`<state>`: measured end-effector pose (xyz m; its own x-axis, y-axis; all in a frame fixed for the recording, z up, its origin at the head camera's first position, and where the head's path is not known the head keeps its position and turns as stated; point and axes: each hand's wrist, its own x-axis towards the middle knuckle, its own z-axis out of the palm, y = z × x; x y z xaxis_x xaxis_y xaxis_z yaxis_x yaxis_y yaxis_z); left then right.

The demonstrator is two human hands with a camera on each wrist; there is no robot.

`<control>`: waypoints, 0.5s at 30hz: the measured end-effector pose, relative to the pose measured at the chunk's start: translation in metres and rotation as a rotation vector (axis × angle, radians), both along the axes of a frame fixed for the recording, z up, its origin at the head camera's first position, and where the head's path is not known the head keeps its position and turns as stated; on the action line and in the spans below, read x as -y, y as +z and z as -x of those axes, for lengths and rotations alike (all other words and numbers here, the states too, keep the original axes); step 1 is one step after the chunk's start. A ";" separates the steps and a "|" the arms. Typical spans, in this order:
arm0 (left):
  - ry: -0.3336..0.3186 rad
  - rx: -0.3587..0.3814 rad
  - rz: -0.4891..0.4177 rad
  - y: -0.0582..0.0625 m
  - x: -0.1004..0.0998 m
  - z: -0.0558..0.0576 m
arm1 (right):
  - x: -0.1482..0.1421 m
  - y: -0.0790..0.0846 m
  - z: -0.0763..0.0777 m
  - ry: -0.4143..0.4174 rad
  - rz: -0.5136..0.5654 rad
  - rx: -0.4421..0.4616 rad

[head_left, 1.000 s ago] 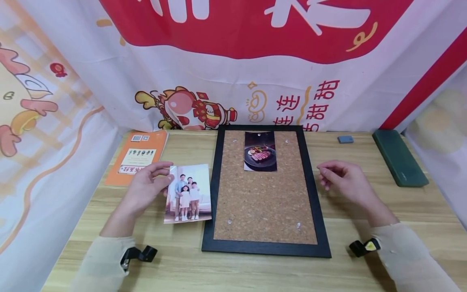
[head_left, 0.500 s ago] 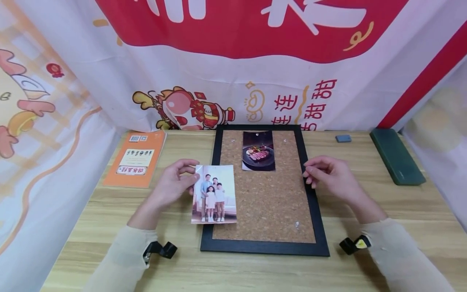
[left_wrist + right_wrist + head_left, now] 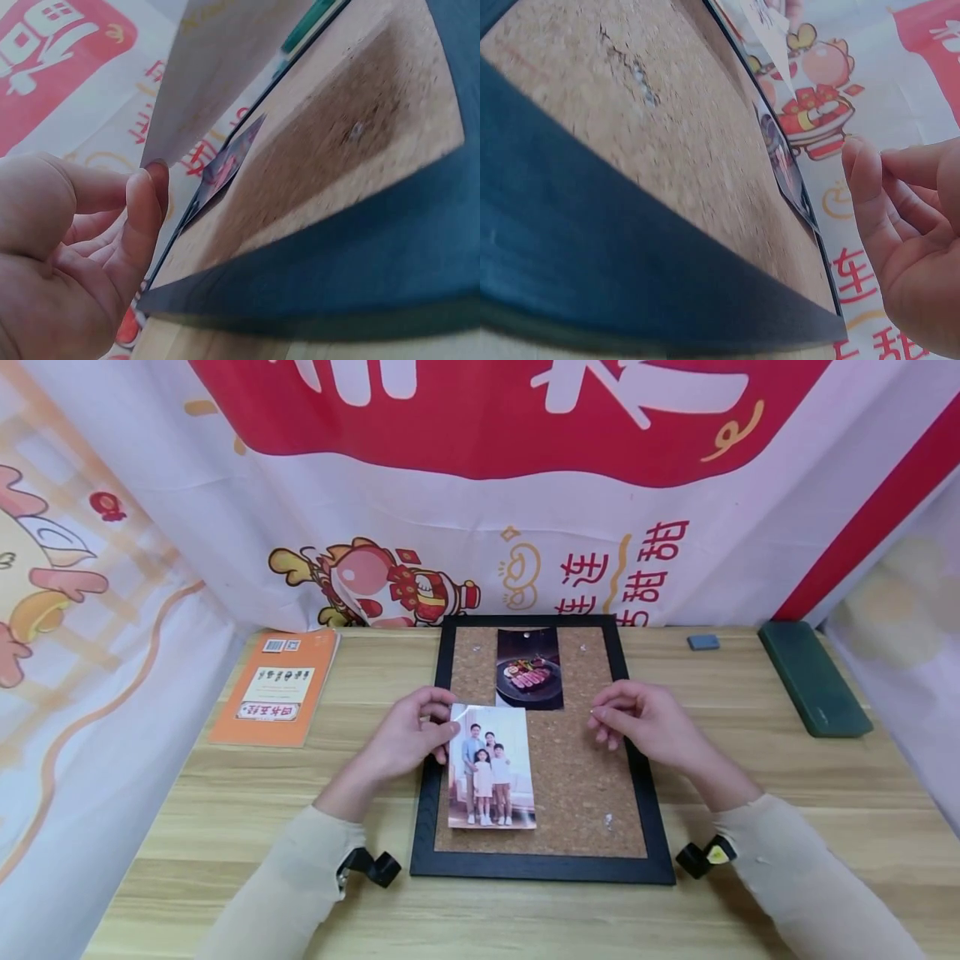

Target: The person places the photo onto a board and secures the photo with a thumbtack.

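A printed family photo [image 3: 492,768] hangs tilted over the left part of the cork board [image 3: 573,777]. My left hand [image 3: 420,731] pinches the photo's upper left edge between thumb and fingers; in the left wrist view the pale back of the photo [image 3: 214,64] faces the camera. Above the board's right side, my right hand [image 3: 637,718] has thumb and forefinger pressed together, with a tiny shiny push pin [image 3: 592,712] at the tips. A steak photo [image 3: 528,672] is fixed at the board's top by a clear push pin [image 3: 527,634].
The board's black frame [image 3: 543,868] lies on the wooden table. Clear push pins sit near the corners, one at lower right [image 3: 608,821]. An orange book [image 3: 281,689] lies to the left; a small blue block [image 3: 703,642] and a dark green case [image 3: 813,681] to the right.
My left hand has carried the family photo rightward from beside the frame to over the cork. My right hand has moved left, from beyond the frame to above the board.
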<state>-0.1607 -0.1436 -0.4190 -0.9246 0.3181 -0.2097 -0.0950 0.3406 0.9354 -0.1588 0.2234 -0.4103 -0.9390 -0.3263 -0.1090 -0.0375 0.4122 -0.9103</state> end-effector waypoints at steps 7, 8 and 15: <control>-0.033 0.023 -0.025 -0.005 -0.018 0.000 | 0.013 -0.002 0.002 0.015 0.024 0.023; -0.040 0.024 -0.024 -0.006 -0.020 0.000 | 0.014 -0.003 0.002 0.017 0.028 0.022; -0.066 0.033 -0.010 -0.008 -0.035 0.001 | 0.022 -0.010 0.005 0.046 0.006 0.025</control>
<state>-0.1617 -0.1085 -0.4267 -0.8941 0.3804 -0.2365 -0.1035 0.3382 0.9354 -0.1638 0.2016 -0.4199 -0.9199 -0.3698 -0.1305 -0.0333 0.4051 -0.9137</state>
